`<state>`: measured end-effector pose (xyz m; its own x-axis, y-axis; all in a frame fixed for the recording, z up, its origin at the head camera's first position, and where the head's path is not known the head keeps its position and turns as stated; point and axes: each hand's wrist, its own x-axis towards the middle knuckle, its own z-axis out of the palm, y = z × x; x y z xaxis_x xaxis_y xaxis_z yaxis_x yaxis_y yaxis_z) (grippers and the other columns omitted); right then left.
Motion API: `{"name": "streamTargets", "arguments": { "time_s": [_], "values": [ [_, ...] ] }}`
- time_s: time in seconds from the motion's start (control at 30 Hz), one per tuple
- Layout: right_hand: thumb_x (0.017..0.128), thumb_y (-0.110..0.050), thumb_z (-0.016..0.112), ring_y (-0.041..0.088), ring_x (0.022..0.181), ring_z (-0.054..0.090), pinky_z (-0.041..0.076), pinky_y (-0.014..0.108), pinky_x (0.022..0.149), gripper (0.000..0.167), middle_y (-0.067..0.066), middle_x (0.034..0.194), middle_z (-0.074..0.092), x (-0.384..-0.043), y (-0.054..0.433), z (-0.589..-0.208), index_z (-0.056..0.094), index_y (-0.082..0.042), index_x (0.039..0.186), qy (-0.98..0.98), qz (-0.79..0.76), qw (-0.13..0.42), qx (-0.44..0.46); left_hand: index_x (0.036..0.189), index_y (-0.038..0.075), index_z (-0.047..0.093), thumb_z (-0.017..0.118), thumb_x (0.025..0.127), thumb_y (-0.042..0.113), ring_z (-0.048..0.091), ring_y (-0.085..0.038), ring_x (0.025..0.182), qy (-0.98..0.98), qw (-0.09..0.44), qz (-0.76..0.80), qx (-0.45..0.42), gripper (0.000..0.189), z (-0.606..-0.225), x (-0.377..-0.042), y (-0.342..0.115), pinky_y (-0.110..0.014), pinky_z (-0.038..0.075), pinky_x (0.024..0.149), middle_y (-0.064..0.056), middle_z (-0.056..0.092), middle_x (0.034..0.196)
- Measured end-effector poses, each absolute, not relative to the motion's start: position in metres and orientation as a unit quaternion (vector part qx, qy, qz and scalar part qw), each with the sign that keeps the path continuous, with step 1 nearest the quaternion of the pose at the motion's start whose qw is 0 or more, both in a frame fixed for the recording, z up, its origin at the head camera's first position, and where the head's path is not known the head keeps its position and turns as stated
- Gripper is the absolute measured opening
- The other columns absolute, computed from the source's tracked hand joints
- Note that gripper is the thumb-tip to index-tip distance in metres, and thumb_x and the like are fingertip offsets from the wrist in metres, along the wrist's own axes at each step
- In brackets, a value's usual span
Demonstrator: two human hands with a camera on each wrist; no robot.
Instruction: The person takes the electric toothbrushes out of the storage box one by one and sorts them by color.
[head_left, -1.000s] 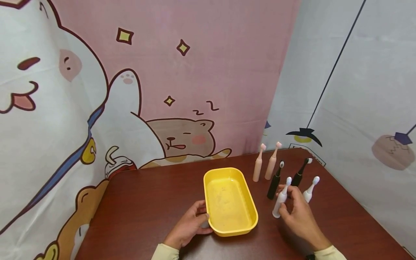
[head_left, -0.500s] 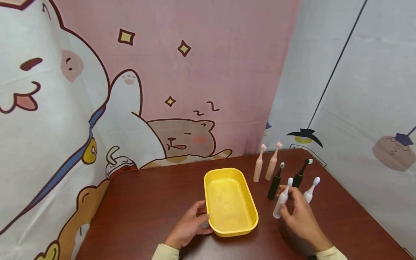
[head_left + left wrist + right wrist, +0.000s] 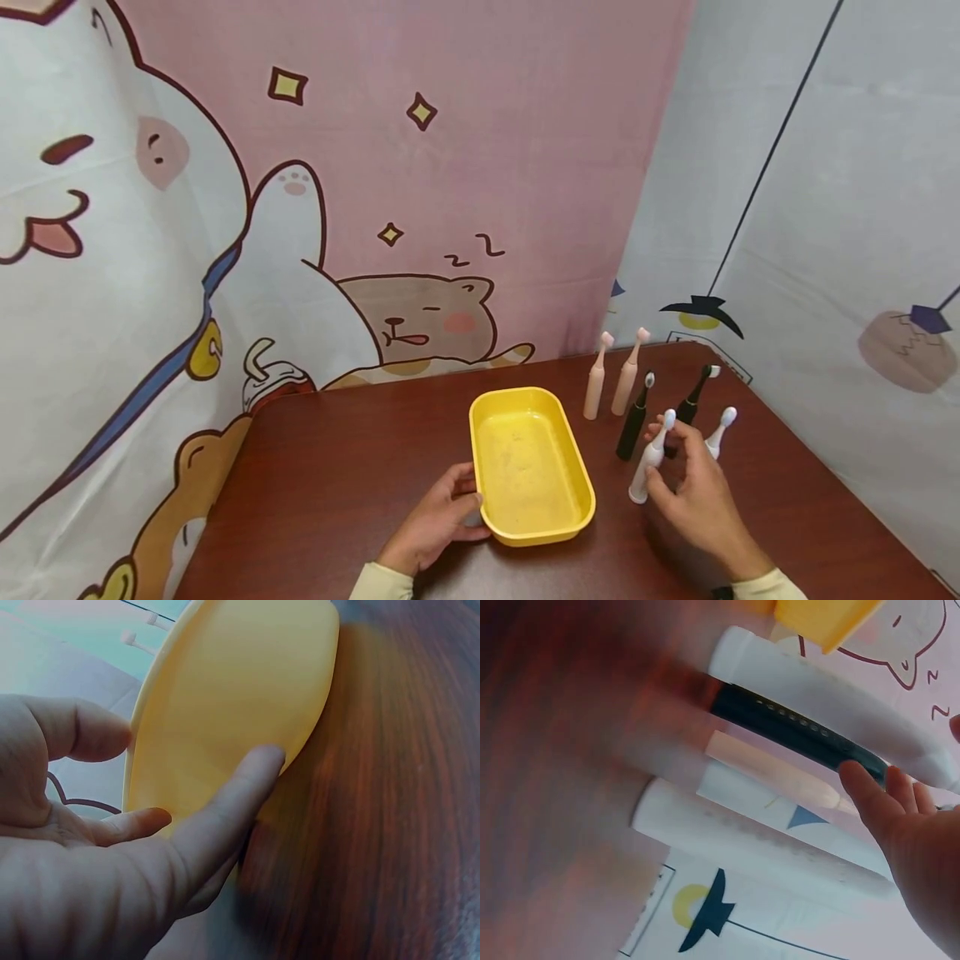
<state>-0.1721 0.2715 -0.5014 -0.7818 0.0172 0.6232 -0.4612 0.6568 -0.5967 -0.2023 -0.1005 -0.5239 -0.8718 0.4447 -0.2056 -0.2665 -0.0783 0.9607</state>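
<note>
My left hand rests against the left side of a yellow tray, its fingertips at the rim and outer wall. In the left wrist view, spread fingers lie against the tray's wall. My right hand is loosely around an upright white electric toothbrush, thumb on the near side and fingers behind. The right wrist view has that toothbrush between the thumb, at the frame edge, and extended fingers, which overlap a black toothbrush.
Two pink toothbrushes stand at the back. Black toothbrushes stand behind my right hand, and another white toothbrush is partly hidden to its right. The brown table meets printed cloth walls behind and at right.
My right hand's fingers have loosened and shifted slightly right around the white toothbrush, which stays upright in place. My left hand and the tray have not moved.
</note>
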Motion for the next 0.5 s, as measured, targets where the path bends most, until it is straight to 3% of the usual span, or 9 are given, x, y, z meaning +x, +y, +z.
{"name": "streamTargets", "arguments": {
  "time_s": [0.23, 0.4, 0.5],
  "values": [
    [0.077, 0.016, 0.079, -0.009, 0.140, 0.044, 0.040, 0.003, 0.105, 0.096, 0.021, 0.152, 0.048, -0.174, 0.274, -0.485, 0.036, -0.003, 0.161, -0.848, 0.401, 0.318, 0.138, 0.158, -0.007, 0.029, 0.055, 0.104, 0.008, 0.064, -0.031, 0.113, 0.634, 0.238, 0.731, 0.079, 0.062, -0.528, -0.205, -0.100, -0.052, 0.065, 0.085, -0.033, 0.042, 0.145],
    [0.074, 0.008, 0.083, -0.003, 0.148, 0.036, 0.031, 0.003, 0.113, 0.103, 0.019, 0.165, 0.037, -0.172, 0.273, -0.468, 0.035, -0.007, 0.164, -0.845, 0.366, 0.361, 0.148, 0.158, -0.007, 0.030, 0.055, 0.104, 0.009, 0.064, -0.030, 0.113, 0.638, 0.239, 0.728, 0.077, 0.061, -0.529, -0.206, -0.100, -0.053, 0.065, 0.085, -0.032, 0.044, 0.144],
    [0.074, -0.002, 0.083, 0.005, 0.153, 0.033, 0.024, 0.009, 0.122, 0.098, 0.017, 0.169, 0.035, -0.169, 0.270, -0.457, 0.039, -0.005, 0.162, -0.840, 0.348, 0.385, 0.161, 0.158, -0.007, 0.030, 0.057, 0.104, 0.010, 0.065, -0.030, 0.114, 0.647, 0.238, 0.721, 0.078, 0.063, -0.527, -0.207, -0.102, -0.052, 0.065, 0.087, -0.033, 0.046, 0.144]
  ]
}}
